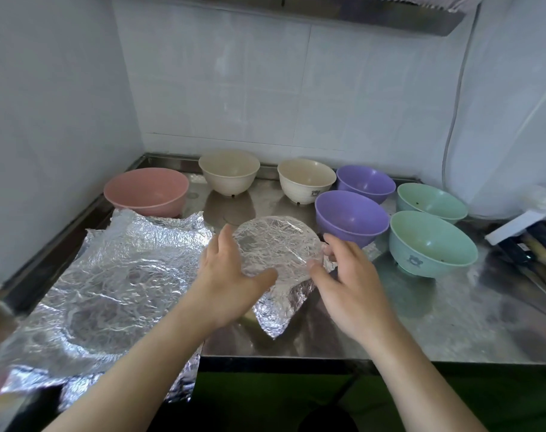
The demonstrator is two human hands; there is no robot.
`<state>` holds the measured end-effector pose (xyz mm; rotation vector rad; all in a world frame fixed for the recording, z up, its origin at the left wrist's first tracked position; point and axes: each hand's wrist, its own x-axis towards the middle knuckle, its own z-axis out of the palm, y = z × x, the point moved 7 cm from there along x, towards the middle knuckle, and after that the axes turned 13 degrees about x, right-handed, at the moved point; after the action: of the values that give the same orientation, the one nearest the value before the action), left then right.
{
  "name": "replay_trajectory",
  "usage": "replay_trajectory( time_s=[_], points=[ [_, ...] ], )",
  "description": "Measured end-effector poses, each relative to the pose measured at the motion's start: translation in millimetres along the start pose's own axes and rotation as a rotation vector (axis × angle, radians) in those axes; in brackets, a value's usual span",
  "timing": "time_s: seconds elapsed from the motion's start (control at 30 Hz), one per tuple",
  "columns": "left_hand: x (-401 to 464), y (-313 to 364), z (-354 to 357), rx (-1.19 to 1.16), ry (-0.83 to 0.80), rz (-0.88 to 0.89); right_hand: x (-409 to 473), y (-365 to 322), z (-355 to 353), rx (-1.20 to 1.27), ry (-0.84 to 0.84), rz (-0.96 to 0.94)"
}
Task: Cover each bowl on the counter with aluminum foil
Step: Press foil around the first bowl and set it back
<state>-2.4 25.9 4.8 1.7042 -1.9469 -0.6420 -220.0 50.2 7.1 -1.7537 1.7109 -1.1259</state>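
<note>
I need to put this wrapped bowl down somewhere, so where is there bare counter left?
Bare steel lies at the front right, between the foil-covered bowl and the near green bowl. A smaller patch sits between the two cream bowls. The left is taken by loose foil sheets; the back right is crowded with purple bowls and green ones.

1. Soft, even daylight fills the scene; shadows are faint.
2. Glare glints off the crinkled foil sheet (109,275) and steel counter (436,322).
3. Wide-angle distortion bends the edges, and the corners blur.
</note>
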Motion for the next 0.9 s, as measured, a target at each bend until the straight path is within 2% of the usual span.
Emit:
replay_trajectory(
  time_s=[0.07,0.2,0.27,0.47,0.67,0.9],
  points=[
    [0.6,-2.7,0.4,-0.012,0.0,0.01,2.8,0.4,-4.1,0.027,-0.004,-0.011],
    [-0.6,-1.9,10.0,0.035,-0.053,0.047,18.3,5.6,15.9,0.156,-0.294,0.04],
    [-2.8,-1.0,11.2,0.037,-0.031,0.083,19.2,10.8,26.6,0.194,-0.369,0.061],
    [-6.3,-4.1,17.9,0.067,0.024,0.199,1.1,25.4,34.5,0.227,-0.34,0.041],
    [-2.3,-8.0,20.5,0.101,-0.008,0.187,-4.7,22.0,30.2,0.135,-0.385,0.026],
    [2.9,-9.6,18.3,0.151,0.002,0.148,-1.9,8.9,30.3,0.047,-0.344,0.014]
  ],
)
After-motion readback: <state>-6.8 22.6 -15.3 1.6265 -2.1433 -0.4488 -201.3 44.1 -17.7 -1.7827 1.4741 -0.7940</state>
